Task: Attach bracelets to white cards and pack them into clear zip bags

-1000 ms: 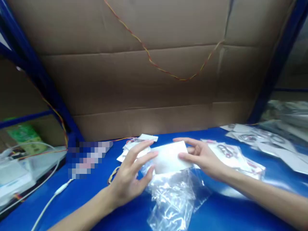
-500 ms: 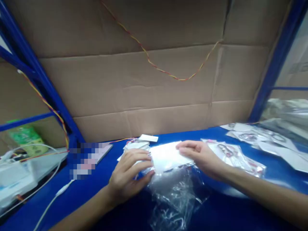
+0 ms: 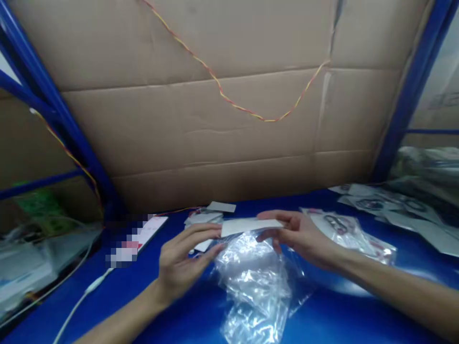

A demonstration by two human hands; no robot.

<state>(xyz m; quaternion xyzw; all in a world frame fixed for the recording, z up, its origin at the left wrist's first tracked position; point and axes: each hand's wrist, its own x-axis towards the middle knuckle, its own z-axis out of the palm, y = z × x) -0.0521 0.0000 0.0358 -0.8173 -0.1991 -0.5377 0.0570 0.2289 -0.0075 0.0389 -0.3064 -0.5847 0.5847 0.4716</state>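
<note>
A flat white card [image 3: 247,226] is held up between my two hands, tilted so that its face looks narrow. My left hand [image 3: 188,260] has its fingertips at the card's left end, with the thumb lower down. At the right end my right hand [image 3: 301,236] pinches the card between thumb and fingers. Crumpled clear plastic bags [image 3: 254,291] lie just below and in front of the card. Whether the card is inside one of them I cannot tell. Behind my left hand sits a small pile of white pieces [image 3: 204,218].
Clear bags with coiled cables [image 3: 339,227] lie to the right, and more packed cables [image 3: 373,203] are behind them. A phone-like slab [image 3: 152,230] with a white cable [image 3: 81,301] lies left. Cardboard [image 3: 222,129] walls the back between blue posts [image 3: 409,95].
The white card has tipped from facing me to nearly edge-on. My right fingers now reach under and around its right end, and my left thumb and fingers have spread a little.
</note>
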